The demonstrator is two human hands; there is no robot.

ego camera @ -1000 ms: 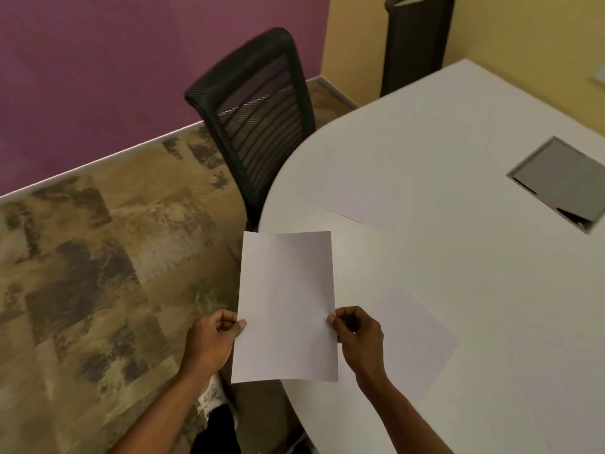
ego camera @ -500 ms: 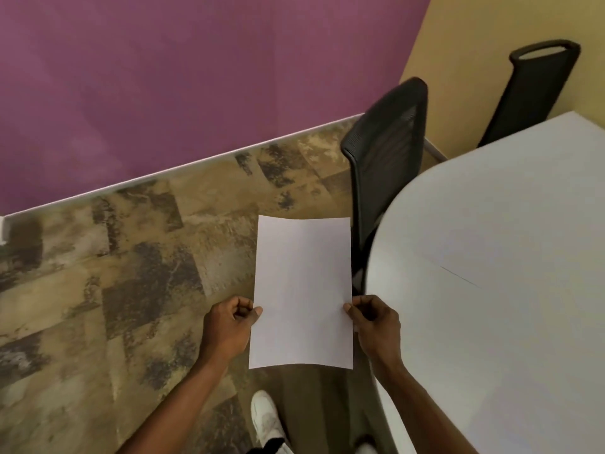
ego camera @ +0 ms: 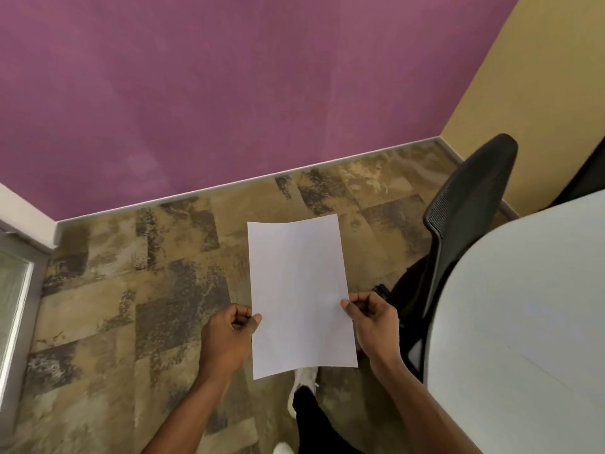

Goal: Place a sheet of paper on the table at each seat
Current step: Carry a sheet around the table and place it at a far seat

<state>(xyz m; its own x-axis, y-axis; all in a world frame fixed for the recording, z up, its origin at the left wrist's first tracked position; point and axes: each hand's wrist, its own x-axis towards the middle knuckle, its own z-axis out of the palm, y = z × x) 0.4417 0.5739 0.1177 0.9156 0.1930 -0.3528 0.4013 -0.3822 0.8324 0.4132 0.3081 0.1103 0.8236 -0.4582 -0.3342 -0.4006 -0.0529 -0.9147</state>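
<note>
1. Matte purple wall (ego camera: pixel 196 93): fills the upper left and centre of the frame; a pale skirting strip runs along its base. It meets a mustard-yellow wall (ego camera: pixel 540 103) at a corner in the upper right.
2. Mottled brown-and-tan patchwork carpet floor (ego camera: pixel 131 306): spans the lower left and centre of the frame.
3. Rounded white tabletop (ego camera: pixel 530 306): occupies the right edge and lower right; a faint straight seam line crosses its lower part. No sheet lies on the portion in view.
4. Black mesh-back office chair (ego camera: pixel 471 204): right of centre, its backrest towards the camera, tucked in against the curved tabletop edge.
5. Blank white rectangular sheet of paper (ego camera: pixel 299 293): centre of the frame, held in the air above the floor, long side running up the frame, top edge slightly curled. It is left of the tabletop and not over it.
6. Left hand (ego camera: pixel 229 339): fingers curled in, thumb and forefinger pinched on the sheet's left edge, low down.
7. Right hand (ego camera: pixel 373 319): likewise curled and pinching the sheet's right edge at about the same height. Both forearms enter from the bottom of the frame.
8. White shoe (ego camera: pixel 304 385): below the sheet's lower edge, partly hidden by it, with a dark trouser leg beneath.
</note>
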